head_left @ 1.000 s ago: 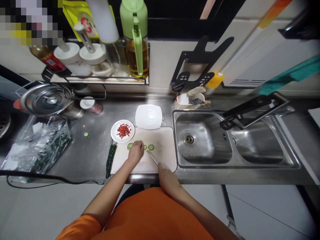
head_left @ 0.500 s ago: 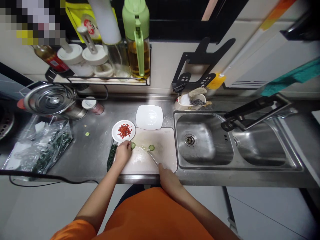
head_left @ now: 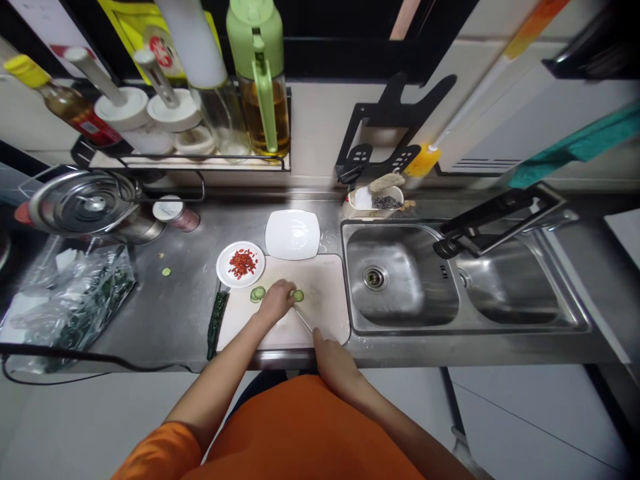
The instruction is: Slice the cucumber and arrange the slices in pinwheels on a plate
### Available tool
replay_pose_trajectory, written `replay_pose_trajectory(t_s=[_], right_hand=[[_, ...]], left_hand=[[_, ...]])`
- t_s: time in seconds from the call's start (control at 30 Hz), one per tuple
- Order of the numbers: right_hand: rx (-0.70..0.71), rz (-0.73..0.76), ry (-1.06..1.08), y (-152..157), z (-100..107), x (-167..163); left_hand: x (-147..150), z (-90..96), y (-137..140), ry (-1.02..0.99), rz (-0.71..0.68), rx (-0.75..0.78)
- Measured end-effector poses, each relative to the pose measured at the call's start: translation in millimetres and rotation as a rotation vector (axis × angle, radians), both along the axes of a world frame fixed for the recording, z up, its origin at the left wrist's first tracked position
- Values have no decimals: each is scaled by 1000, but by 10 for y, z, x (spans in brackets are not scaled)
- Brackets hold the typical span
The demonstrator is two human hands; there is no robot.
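Observation:
My right hand [head_left: 334,360] is closed round the handle of a knife [head_left: 303,320], whose blade points up and left over the white cutting board [head_left: 330,313]. My left hand [head_left: 278,302] is over the middle of the board, fingers drawn together beside the knife tip. Its fingertips are at the edge of a cucumber slice [head_left: 299,295]; what lies between them is hidden. More cucumber slices [head_left: 257,294] lie on the board's left part. A dark green cucumber [head_left: 217,325] lies along the board's left edge. Behind it sits a round white plate [head_left: 221,275] of chopped red pieces, perhaps chili.
A square white dish [head_left: 293,235] stands behind the board. To the right is a double steel sink [head_left: 345,280] with a black faucet [head_left: 493,223]. At the left lie a plastic bag of greens [head_left: 95,300], a lidded pot [head_left: 93,203] and a small jar [head_left: 176,213]. Bottles line a rack [head_left: 210,163].
My left hand has moved right, from the slices at the board's left to the single slice near the knife tip. The knife and my right hand hardly moved; the view shifted slightly.

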State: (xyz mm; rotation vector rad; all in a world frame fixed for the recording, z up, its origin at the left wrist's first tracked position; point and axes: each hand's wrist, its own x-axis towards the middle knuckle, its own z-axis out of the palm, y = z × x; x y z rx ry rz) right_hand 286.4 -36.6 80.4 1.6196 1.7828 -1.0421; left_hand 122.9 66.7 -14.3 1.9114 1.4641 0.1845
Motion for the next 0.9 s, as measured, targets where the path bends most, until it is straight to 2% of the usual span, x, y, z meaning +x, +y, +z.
replay_pose_trajectory(t_s=[0.3, 0.43, 0.6, 0.7, 0.9], right_hand=[[-3, -18, 2, -3, 25, 10], [-6, -12, 11, 9, 32, 28], [-12, -4, 22, 19, 18, 40], [8, 2, 35, 29, -4, 36], [14, -8, 37, 59, -10, 20]], left_hand=[[54, 36, -26, -56, 46, -33], [13, 54, -61, -57, 167, -77], [-134, 58, -129, 73, 291, -18], [-193, 52, -187, 119, 277, 22], [-250, -15, -280, 90, 142, 104]])
